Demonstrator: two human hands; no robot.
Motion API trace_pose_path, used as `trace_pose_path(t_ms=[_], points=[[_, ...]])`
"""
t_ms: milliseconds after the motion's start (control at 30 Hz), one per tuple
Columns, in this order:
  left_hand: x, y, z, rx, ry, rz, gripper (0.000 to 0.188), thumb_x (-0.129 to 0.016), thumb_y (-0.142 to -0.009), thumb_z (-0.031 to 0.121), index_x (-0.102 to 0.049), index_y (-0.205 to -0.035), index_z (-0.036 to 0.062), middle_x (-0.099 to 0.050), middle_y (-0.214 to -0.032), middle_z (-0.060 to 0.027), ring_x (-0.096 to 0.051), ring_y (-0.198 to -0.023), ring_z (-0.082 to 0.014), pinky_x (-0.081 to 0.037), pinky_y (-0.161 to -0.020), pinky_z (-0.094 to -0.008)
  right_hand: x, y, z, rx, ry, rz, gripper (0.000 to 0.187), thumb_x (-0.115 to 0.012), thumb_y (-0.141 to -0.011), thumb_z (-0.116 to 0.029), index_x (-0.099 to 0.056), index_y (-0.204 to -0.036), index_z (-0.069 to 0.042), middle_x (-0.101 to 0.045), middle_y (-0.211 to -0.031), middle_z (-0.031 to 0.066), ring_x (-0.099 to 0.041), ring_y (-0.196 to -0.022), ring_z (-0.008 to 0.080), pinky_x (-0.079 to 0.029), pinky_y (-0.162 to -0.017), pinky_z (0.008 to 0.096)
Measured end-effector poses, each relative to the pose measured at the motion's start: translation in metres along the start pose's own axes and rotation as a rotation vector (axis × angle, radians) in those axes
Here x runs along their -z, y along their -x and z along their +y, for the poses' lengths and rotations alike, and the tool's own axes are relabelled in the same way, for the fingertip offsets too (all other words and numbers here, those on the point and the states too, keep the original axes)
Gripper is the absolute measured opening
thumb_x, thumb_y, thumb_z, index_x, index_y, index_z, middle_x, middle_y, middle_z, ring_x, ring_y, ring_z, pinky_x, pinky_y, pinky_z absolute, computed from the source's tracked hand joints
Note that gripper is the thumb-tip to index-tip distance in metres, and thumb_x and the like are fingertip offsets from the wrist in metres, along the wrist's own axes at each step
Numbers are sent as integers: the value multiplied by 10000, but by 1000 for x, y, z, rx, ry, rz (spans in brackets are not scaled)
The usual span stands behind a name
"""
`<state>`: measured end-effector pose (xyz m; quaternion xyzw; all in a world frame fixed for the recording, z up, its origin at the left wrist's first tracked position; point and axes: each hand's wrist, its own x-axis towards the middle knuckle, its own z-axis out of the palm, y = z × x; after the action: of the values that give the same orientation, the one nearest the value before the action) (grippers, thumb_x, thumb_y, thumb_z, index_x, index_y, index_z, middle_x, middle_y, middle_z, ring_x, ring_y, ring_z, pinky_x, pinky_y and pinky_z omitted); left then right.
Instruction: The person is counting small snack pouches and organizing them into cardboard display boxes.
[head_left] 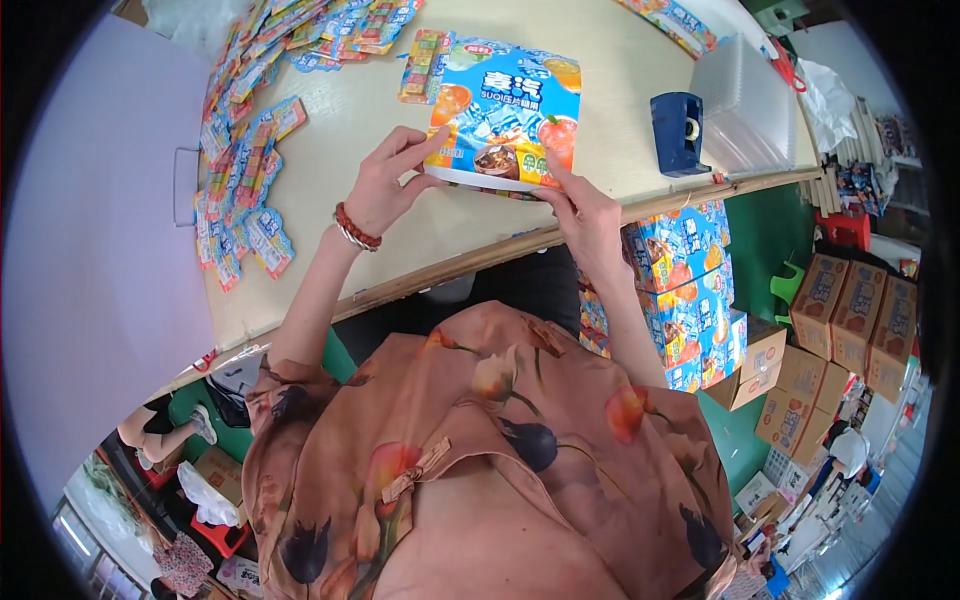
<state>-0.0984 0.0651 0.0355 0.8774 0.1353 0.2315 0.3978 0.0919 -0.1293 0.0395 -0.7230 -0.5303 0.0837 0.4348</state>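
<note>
A blue printed candy box (510, 112) with pictures of drinks and fruit lies on the table in front of me, its white lower edge facing me. My left hand (388, 182) grips the lower left corner, thumb and fingers closed on the edge. At the lower right corner my right hand (585, 210) pinches the box, with the index finger along its front. A small candy blister pack (424, 68) rests against the box's upper left side. Whatever is inside the box is hidden.
Many candy packs (245, 175) lie in loose heaps on the table's left and far side. A dark blue tape dispenser (677, 135) and clear plastic containers (740, 110) stand at the right. Below the table edge are stacked blue boxes (688, 300) and brown cartons (830, 300).
</note>
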Motion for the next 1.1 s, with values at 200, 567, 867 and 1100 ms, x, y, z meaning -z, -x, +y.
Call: trace_pose_path(t_ms=[200,567,867,1100], points=[[-14,7,-1,133,91,127,586,-763,-682,-3,-616,-1236,118,-579,-977,-68,-586,-848,-189,-500,-742,-291,-3,0,5,22,-16,39,330,-672,-810,-3,-633,-1137,-22,-623,-779,156,-622,-663,281,-497,-609,340],[-11,7,-9,-42,-53,80,534,-759,-705,24,-625,-1216,97,-595,-923,-81,-592,-805,-198,-489,-688,-290,-1,5,2,-51,-73,22,281,-659,-827,10,-649,-1107,-12,-651,-806,151,-626,-656,217,-491,-603,302],[-5,1,-22,-374,-471,17,472,-713,-741,142,-615,-1201,182,-565,-949,-54,-571,-841,-243,-475,-719,-340,-11,18,18,-26,-59,42,287,-675,-823,9,-661,-1107,-24,-623,-735,117,-569,-591,142,-465,-564,266],[-1,0,-39,-523,-642,-44,512,-704,-772,142,-572,-1267,132,-515,-1339,-64,-515,-1208,-241,-464,-918,-341,-20,15,28,136,-61,79,286,-684,-810,26,-674,-1091,-27,-597,-691,87,-545,-564,155,-450,-538,268]])
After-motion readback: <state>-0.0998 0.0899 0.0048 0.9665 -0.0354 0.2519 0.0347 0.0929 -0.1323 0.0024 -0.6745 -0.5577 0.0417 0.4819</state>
